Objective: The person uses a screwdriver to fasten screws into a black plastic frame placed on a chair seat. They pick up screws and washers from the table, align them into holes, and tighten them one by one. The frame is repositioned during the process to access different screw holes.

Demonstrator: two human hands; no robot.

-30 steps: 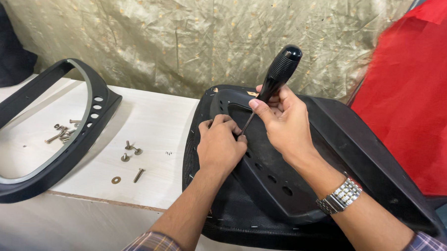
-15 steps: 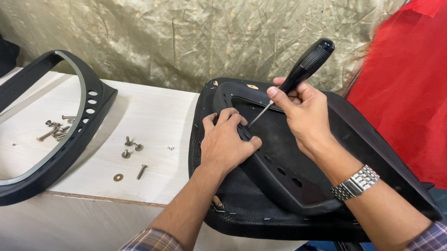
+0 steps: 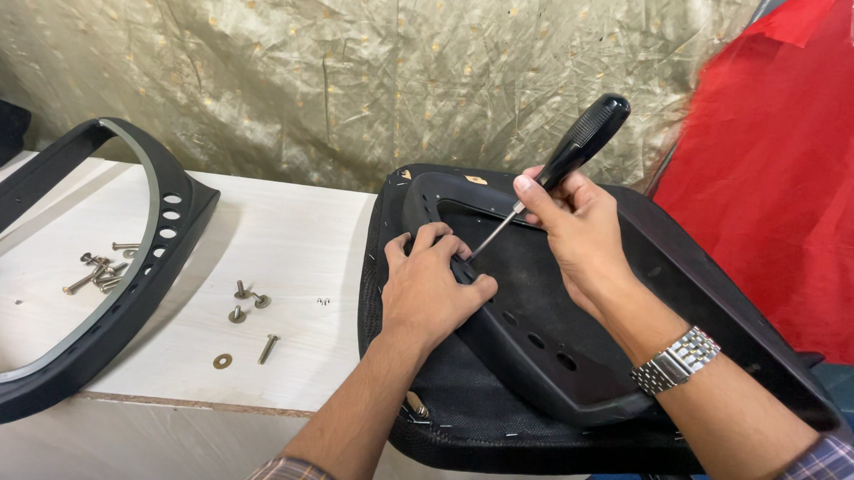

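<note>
A black chair seat pad lies upside down on the white table, with a black plastic frame on top of it. My left hand presses flat on the frame's near rail, fingers curled over its edge. My right hand grips a screwdriver with a black handle. Its metal tip points down to the frame just beside my left fingertips.
A second black curved frame lies at the left of the white table. Loose bolts sit inside it, and more screws and a washer lie between the two frames. A crinkled cloth hangs behind. Red fabric is at the right.
The view has shifted so the seat sits further right. My right hand has tilted the screwdriver handle further to the right. My left hand stays on the frame.
</note>
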